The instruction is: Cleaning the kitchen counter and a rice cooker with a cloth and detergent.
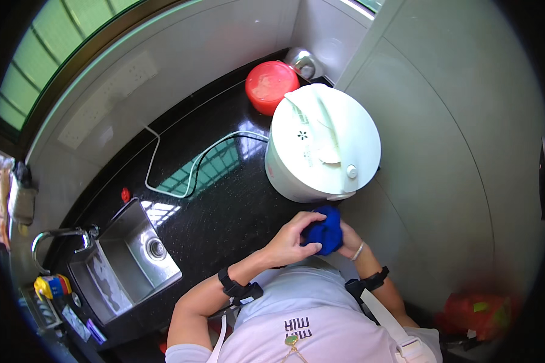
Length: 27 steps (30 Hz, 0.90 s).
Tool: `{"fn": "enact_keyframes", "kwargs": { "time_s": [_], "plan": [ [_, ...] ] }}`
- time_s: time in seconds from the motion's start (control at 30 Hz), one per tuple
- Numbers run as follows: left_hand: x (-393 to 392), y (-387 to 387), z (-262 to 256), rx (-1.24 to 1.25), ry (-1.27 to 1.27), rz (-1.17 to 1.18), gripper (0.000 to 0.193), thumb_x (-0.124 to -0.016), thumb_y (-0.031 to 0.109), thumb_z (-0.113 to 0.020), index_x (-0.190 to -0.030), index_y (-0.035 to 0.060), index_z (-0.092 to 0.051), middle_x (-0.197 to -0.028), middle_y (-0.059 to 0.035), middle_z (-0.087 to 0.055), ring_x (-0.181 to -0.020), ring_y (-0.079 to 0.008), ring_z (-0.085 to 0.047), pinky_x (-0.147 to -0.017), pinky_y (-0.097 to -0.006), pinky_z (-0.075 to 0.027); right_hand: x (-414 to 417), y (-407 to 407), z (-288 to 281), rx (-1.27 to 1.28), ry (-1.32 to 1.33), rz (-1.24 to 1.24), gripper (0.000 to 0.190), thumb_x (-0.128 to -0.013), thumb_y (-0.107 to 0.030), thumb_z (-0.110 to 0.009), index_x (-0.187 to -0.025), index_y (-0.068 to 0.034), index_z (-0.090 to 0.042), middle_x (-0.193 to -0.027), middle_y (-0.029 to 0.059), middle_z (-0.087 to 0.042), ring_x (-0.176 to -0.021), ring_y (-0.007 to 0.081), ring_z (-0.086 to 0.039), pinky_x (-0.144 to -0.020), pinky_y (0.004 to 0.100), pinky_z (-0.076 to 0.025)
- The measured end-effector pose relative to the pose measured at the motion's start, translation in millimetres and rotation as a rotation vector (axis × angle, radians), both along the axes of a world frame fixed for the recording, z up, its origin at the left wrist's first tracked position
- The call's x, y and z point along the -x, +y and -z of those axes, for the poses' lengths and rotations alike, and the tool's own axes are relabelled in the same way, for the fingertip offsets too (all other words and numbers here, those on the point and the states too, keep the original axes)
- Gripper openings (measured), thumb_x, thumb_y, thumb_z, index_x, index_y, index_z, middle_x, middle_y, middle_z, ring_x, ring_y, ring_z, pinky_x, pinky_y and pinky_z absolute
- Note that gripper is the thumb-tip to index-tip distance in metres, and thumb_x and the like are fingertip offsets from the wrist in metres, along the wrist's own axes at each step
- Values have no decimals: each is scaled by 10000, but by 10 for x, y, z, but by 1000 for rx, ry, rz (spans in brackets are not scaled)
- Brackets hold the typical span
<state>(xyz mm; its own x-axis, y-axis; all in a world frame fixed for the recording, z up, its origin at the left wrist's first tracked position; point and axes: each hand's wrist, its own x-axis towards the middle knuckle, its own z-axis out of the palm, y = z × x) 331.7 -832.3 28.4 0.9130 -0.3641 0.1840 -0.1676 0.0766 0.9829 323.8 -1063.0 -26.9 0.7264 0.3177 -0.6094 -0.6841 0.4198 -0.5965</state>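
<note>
Both hands meet on a bunched blue cloth [325, 231] close in front of my body. The thumb and fingers of my left hand [293, 240] grip it from the left side. My right hand [350, 240] holds it from the right, its fingers mostly hidden behind the cloth. Just beyond the cloth stands a large white electric rice cooker [320, 140] with its lid closed, apart from my hands. A white power cord [191, 174] runs from the cooker's left side over the black countertop [236, 213] towards the wall.
Behind the cooker sit a red plastic basin [271, 86] and a shiny metal bowl [305, 62]. To the left is a stainless steel sink [134, 258] with a curved faucet [56, 233]. A yellow-and-blue package [53, 286] lies beside it. A pale wall panel [436, 149] rises at right.
</note>
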Motion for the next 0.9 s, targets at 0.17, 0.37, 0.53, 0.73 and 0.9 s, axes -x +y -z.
{"fn": "enact_keyframes", "kwargs": {
  "time_s": [0.17, 0.37, 0.53, 0.73, 0.9],
  "plan": [
    [-323, 191, -97, -229, 104, -291, 278, -871, 127, -667, -1118, -3, -655, -1008, -145, -674, -878, -219, -659, -792, -341, -532, -89, -376, 173, 6, -10, 291, 321, -1031, -193, -440, -1223, 9, -598, -1133, 120, -678, -979, 207, -675, -897, 377, -563],
    [-1206, 535, 101, -9, 153, -578, 420, -1014, 256, -488, -1319, -28, -539, -1311, -124, -561, -1230, -217, -526, -1065, -330, -384, -891, -893, 89, 254, -280, 631, 389, -1049, -278, -435, -1314, -27, -569, -1240, 84, -642, -1124, 193, -614, -978, 341, -497],
    [-1557, 327, 153, 215, 334, -330, 712, -1031, 568, -304, -1533, 64, -312, -1532, -143, -389, -1422, -238, -338, -1161, -402, -249, -1416, -656, 80, 389, -316, 584, 477, -1018, -374, -497, -1344, -34, -569, -1300, 79, -619, -1171, 178, -584, -997, 328, -453],
    [-1628, 303, 530, 404, 358, -307, 695, -1056, 519, -260, -1508, -7, -310, -1538, -141, -364, -1417, -232, -331, -1170, -356, -242, -1355, -523, 63, 402, -324, 466, 488, -1003, -384, -527, -1334, -31, -584, -1297, 80, -620, -1174, 163, -565, -1017, 312, -415],
    [-1467, 486, 620, 446, 312, -429, 669, -1049, 542, -273, -1411, 0, -426, -1354, -150, -560, -1225, -225, -560, -1028, -354, -451, -1325, -299, 76, 430, -369, 368, 459, -1018, -363, -508, -1314, -23, -595, -1228, 53, -648, -1121, 137, -579, -986, 298, -432]
  ]
}}
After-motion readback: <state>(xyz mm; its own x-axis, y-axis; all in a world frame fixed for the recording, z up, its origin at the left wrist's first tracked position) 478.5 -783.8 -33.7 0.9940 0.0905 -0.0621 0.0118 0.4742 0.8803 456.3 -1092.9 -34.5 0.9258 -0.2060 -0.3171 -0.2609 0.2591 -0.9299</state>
